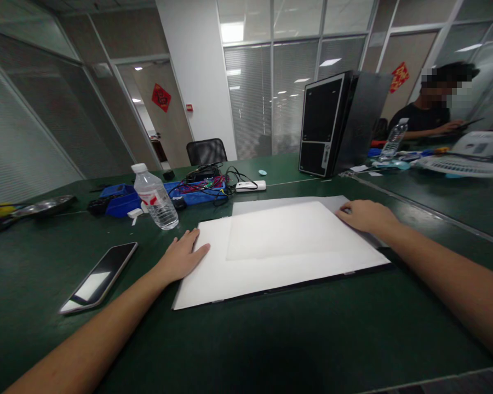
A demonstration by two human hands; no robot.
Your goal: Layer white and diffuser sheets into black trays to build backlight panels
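A white panel (213, 284) with a dark lower edge lies on the green table. A second white sheet (279, 232) rests over most of it, and a greyish sheet (267, 205) shows at the far side. My left hand (184, 256) lies on the panel's left edge, fingers spread and thumb on the white surface. At the far right corner, the curled fingers of my right hand (363, 215) pinch the edge of the white sheet; just which layers lie between the fingers is hidden.
Left of the panel lie a phone (101, 278) and a water bottle (155, 198). Behind stand a blue tray (197, 192) of cables, a white power strip (250, 186) and a black computer case (339, 123). Further right, a person (427, 112) sits near a white fan (462, 161).
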